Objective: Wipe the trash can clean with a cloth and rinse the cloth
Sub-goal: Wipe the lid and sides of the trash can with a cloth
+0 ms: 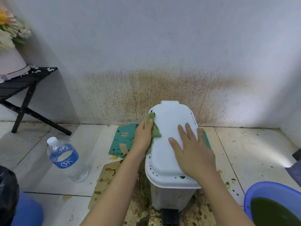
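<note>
Bare forearms lead to the left hand (143,135), its fingers curled round a green cloth (154,128) pressed on the left edge of the trash can (172,198) lid (169,118), and the right hand (194,150), flat with fingers spread on that lid. A water bottle (66,160) stands to the left, a blue basin (255,191) of green water to the right.

White trash can (164,154) against stained wall, lid shut. Left hand (143,137) grips green cloth (154,128) at can's left lid edge. Right hand (195,152) flat on can lid, fingers spread. Water bottle (65,159) left of can. Blue basin (268,190), green water inside, right of can.
</note>
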A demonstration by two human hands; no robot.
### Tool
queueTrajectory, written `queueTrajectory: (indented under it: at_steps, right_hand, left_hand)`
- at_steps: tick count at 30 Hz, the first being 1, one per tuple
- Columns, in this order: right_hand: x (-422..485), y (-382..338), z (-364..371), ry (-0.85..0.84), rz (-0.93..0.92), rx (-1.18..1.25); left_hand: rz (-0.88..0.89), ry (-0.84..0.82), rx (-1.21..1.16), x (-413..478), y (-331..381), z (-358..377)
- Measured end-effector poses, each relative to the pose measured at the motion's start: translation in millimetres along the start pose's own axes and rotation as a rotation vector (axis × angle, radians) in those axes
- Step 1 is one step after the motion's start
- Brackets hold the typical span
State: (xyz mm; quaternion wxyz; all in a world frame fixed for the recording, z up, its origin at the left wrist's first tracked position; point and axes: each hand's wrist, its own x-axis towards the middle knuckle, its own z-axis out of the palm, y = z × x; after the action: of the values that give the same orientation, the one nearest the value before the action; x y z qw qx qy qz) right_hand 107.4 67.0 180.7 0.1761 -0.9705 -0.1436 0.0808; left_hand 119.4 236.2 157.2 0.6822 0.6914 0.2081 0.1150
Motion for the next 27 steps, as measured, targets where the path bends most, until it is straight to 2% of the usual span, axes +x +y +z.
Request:
queueTrajectory:
  at_steps: [3, 6, 12, 17, 21, 23, 27]
  right_hand:
    - [-0.5, -0.4, 2.3, -0.005, -0.002, -0.002]
    - [0.0, 2.3, 1.7, 0.028, -0.011, -0.004]
    - [3.2, 5.9, 1.1, 0.047, -0.021, 0.009]
    - [2.5, 11.1, 2.9, 0.054, -0.032, 0.033]
    - [2.3, 24.3, -1.2, 0.046, -0.044, 0.049]
    - [2.4, 40.1, -8.5, 0.037, -0.028, 0.053]
    - [3.6, 80.2, -32.7, 0.032, 0.036, 0.074]
  left_hand:
    - [-0.033, 0.006, 0.082, 57.2, 16.3, 8.8]
    - [-0.027, 0.011, 0.065, 62.7, 15.3, 14.8]
    - [0.023, 0.005, 0.021, -20.5, -3.3, 4.8]
    - [0.106, 0.069, -0.024, -111.3, -30.7, 2.9]
    - [0.125, 0.129, -0.068, -133.6, -38.7, 15.4]
    - [0.143, 0.091, -0.101, -134.1, -33.3, 25.6]
    - [0.143, -0.125, -0.213, -136.8, -26.0, 47.3]
